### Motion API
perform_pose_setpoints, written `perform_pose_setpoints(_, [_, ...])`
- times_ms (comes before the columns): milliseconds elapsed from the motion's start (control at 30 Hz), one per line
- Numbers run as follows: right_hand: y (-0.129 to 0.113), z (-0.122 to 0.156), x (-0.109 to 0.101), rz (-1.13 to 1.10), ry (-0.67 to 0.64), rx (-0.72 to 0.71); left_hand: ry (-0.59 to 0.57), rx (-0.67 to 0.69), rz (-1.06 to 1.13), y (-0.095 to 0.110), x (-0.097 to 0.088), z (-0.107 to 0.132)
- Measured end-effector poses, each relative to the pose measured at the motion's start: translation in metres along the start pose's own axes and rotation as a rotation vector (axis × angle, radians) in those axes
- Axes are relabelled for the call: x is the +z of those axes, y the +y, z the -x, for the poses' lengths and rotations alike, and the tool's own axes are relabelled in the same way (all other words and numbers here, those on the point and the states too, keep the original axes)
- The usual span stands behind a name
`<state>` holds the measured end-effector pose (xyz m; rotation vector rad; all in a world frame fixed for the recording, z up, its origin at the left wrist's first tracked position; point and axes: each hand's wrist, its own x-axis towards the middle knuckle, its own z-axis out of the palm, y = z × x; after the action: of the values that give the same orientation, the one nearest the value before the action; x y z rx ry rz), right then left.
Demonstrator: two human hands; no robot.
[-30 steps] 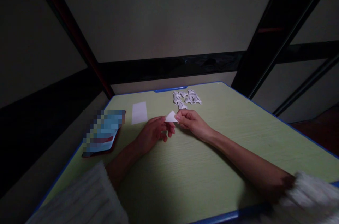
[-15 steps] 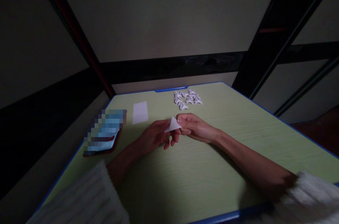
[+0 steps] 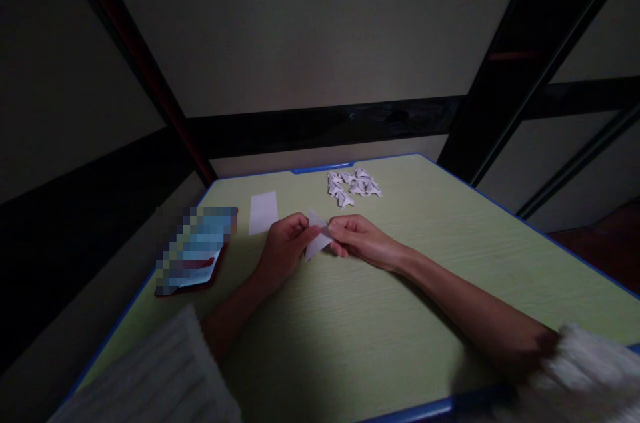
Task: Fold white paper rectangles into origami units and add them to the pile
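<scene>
A small folded piece of white paper (image 3: pixel 316 240) is pinched between both hands just above the green table (image 3: pixel 380 316). My left hand (image 3: pixel 286 245) grips its left side with curled fingers. My right hand (image 3: pixel 357 239) pinches its right side between thumb and fingers. Beyond the hands, near the far edge, lies a pile of several small folded white paper triangles (image 3: pixel 353 187). A flat white paper slip (image 3: pixel 263 213) lies to the left of the hands.
A phone with a blurred screen (image 3: pixel 195 246) lies at the table's left edge. The table has a blue rim. Dark metal frame bars rise behind it at left and right, in front of a pale wall.
The paper piece has turned from pointing up to slanting downward. My left hand has closed onto it, and both hands sit slightly closer together.
</scene>
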<state>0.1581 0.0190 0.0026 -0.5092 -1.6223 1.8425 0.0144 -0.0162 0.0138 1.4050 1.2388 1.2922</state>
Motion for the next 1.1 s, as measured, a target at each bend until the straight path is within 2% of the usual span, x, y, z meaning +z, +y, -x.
perform_pose_setpoints(67, [-0.0002, -0.0004, 0.0007, 0.066, 0.029, 0.0, 0.024, -0.043, -0.011, -0.0007, -0.0005, -0.001])
perform_pose_setpoints(267, [-0.0014, -0.0001, 0.0024, 0.153, 0.033, -0.027, -0.005, -0.131, -0.074, -0.0039, -0.0011, -0.0017])
perform_pose_setpoints(400, [-0.0024, 0.0002, 0.0017, 0.201, 0.086, -0.075, 0.072, -0.084, -0.049, -0.0028, 0.0008, -0.0018])
perform_pose_setpoints(467, [-0.003, 0.0004, 0.0002, 0.242, 0.148, -0.089, 0.146, -0.017, -0.008, -0.0028, 0.0017, -0.002])
perform_pose_setpoints(533, [-0.0035, 0.0005, -0.0014, 0.279, 0.21, -0.093, 0.164, 0.046, -0.007, -0.0034, 0.0023, -0.0017])
perform_pose_setpoints(733, [-0.0037, 0.0003, -0.0021, 0.278, 0.329, -0.088, 0.089, 0.103, -0.213, -0.0049, 0.0015, 0.0013])
perform_pose_setpoints(800, [-0.0035, 0.0001, -0.0014, 0.241, 0.319, -0.083, 0.086, 0.116, -0.234, -0.0063, 0.0006, 0.0008])
perform_pose_setpoints(933, [-0.0035, -0.0008, -0.0009, 0.159, 0.23, -0.11, 0.05, 0.091, -0.162, -0.0094, -0.0003, -0.0016])
perform_pose_setpoints(1100, [-0.0045, -0.0013, -0.0011, 0.124, 0.23, -0.186, -0.052, 0.021, 0.02, -0.0088, 0.0017, -0.0022])
